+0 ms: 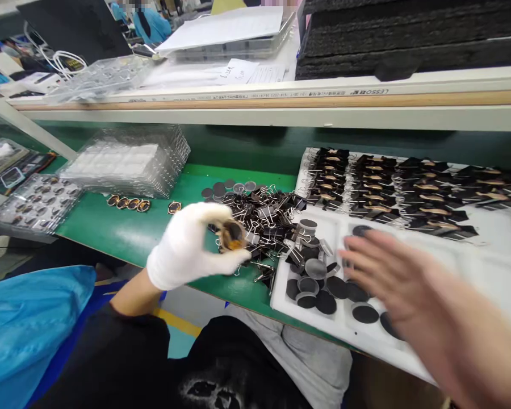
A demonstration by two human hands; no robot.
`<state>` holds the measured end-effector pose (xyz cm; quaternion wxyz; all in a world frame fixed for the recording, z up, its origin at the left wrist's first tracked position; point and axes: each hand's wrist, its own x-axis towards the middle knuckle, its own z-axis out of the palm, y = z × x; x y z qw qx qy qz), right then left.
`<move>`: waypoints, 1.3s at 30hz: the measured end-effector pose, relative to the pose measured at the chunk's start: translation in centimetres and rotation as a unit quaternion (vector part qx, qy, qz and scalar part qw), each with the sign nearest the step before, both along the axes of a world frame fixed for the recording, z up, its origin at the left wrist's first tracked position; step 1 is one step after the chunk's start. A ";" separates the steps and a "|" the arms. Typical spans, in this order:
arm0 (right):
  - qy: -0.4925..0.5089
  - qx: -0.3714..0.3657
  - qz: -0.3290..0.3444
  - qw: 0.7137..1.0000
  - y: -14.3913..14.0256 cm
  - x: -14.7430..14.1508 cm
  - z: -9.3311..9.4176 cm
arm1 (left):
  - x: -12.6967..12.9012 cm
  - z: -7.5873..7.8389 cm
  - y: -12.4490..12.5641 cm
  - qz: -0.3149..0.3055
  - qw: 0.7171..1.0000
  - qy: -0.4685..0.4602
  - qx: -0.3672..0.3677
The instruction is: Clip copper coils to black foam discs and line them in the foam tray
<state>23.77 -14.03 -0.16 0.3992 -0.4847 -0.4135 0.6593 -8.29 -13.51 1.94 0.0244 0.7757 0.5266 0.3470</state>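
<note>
The left hand (pixel 191 244), wearing a white glove, is pinching a small dark and amber-coloured part (pixel 232 236) between thumb and fingertips, holding it up above the green tabletop (pixel 123 233) just in front of a heap of black binder clips (pixel 264 218). The part is blurred, so its exact shape is hard to make out, though it seems to match the small oval pieces (pixel 128 203) lying in a short row further back on the tabletop.

The right hand (pixel 392 272) is bare, and it is hovering open with the fingers spread and flat over a white tray (pixel 485 267); it is gripping nothing. Beneath and beside its fingers, round black and grey discs (pixel 315 284) are lying loose in the tray's near compartments. Further back on the same white surface, rows of clipped assemblies (pixel 409 187) are sitting side by side in dark lines.

To the left, a stack of clear plastic blister trays (pixel 128 162) is resting on the tabletop, and another clear tray (pixel 34 201) holding small parts is lying beside it. A raised shelf (pixel 281 99) is running across the back, carrying papers and black foam sheets (pixel 409 40).
</note>
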 end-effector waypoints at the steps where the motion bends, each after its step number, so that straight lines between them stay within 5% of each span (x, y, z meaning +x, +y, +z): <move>1: 0.041 -0.029 0.019 0.999 -0.5 -1.7 0.0 | 1.8 0.9 0.3 -0.092 0.995 0.031 -0.013; 3: 0.153 -0.100 0.082 0.980 -1.2 -4.9 -0.1 | 4.8 2.0 0.8 -0.214 0.969 0.102 -0.067; 6: 0.257 -0.135 0.081 0.953 -2.0 -7.2 -0.7 | 5.6 1.8 2.0 -0.256 0.947 0.173 -0.090; 8: 0.270 -0.152 0.036 0.950 -2.3 -6.9 -1.3 | 3.5 1.1 3.2 -0.195 0.962 0.173 -0.079; 10: 0.267 -0.166 -0.009 0.949 -2.5 -6.0 -2.0 | 0.1 0.1 4.9 -0.028 0.985 0.159 -0.062; 12: 0.263 -0.167 -0.045 0.949 -2.6 -5.2 -2.5 | -3.4 -0.9 6.8 0.100 0.958 0.208 -0.172; 14: 0.264 -0.157 -0.072 0.949 -2.6 -5.0 -2.8 | -5.9 -2.1 8.4 0.126 0.918 0.223 -0.302; 16: 0.265 -0.143 -0.092 0.949 -2.4 -5.1 -2.9 | -7.0 -3.2 9.5 0.108 0.907 0.212 -0.347; 24: 0.269 -0.132 -0.110 0.948 -2.6 -4.9 -3.0 | -8.9 -4.6 10.0 0.136 0.915 0.216 -0.312; 30: 0.291 -0.142 -0.117 0.939 -2.7 -4.9 -3.5 | -11.3 -5.7 9.3 0.021 0.899 0.259 -0.352; 35: 0.299 -0.136 -0.100 0.939 -2.8 -5.2 -4.0 | -11.3 -7.1 9.3 0.003 0.910 0.259 -0.324; 39: 0.287 -0.139 -0.108 0.942 -3.1 -4.8 -4.2 | -12.0 -6.5 9.1 -0.002 0.929 0.224 -0.295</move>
